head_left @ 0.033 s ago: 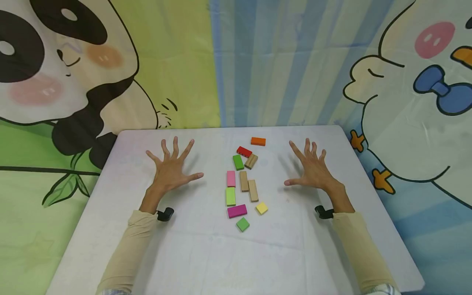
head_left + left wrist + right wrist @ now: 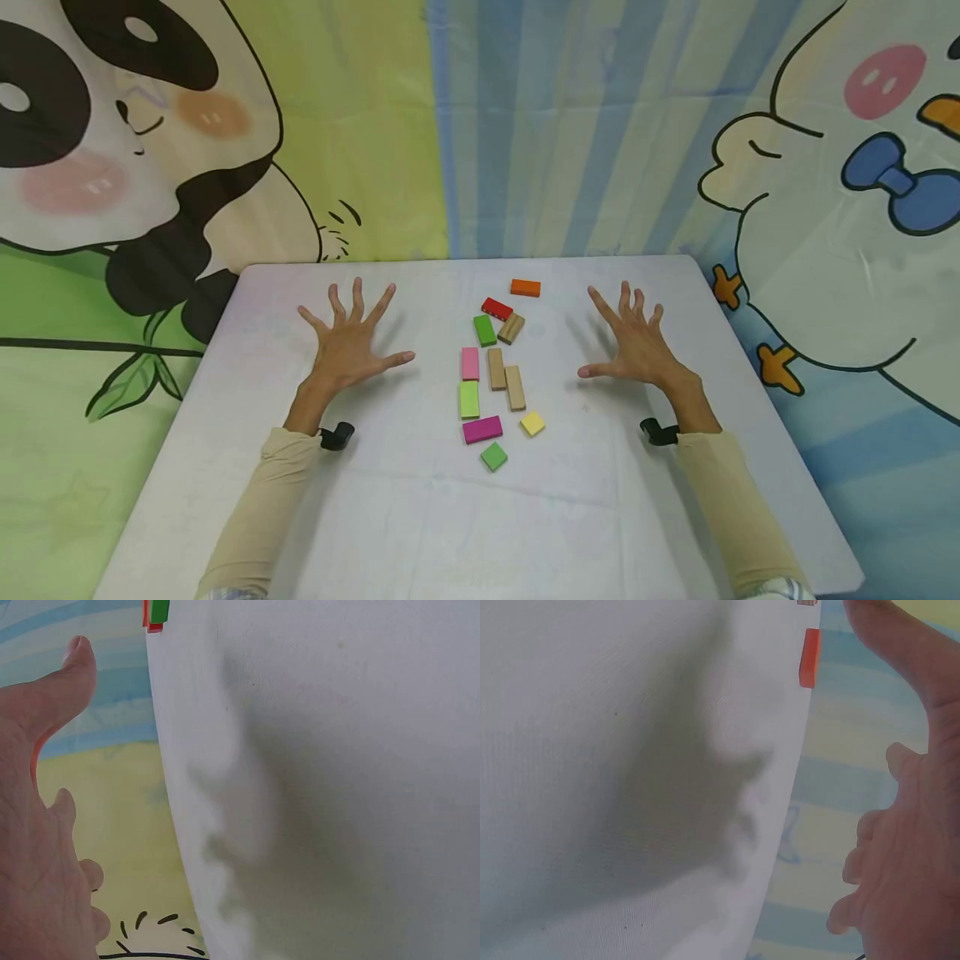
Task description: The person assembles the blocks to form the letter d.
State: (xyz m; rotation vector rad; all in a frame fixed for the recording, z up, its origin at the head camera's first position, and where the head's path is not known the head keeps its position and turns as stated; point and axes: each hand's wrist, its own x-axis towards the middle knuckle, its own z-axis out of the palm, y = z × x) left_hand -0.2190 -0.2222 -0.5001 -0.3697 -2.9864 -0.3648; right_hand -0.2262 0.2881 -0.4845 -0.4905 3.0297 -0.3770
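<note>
Head cam: the left hand (image 2: 348, 350) and right hand (image 2: 637, 346) are both spread wide over the bench (image 2: 405, 517), thumbs pointing in at each other. All the blocks lie between them. Level with the fingertips is the orange block (image 2: 525, 287), then a bit lower the red block (image 2: 497, 308), a short tan block (image 2: 511, 328) and a green block (image 2: 484, 330). Roughly level with the thumbs you've got the pink block (image 2: 469, 363), the lime block (image 2: 468, 400) right under it, and two long tan blocks (image 2: 515, 388) on the right hand's side of those. Down by the wrists: magenta block (image 2: 482, 430), yellow block (image 2: 532, 423), then a small green one (image 2: 494, 457).

Left wrist cam: thumb's sticking out, fingertips peeking past the palm, bits of red and green block just beyond the thumb. Hand's shadow falls on the bench.

Right wrist cam: same kinda splayed hand, orange block near the thumb, sliver of tan above it.
</note>
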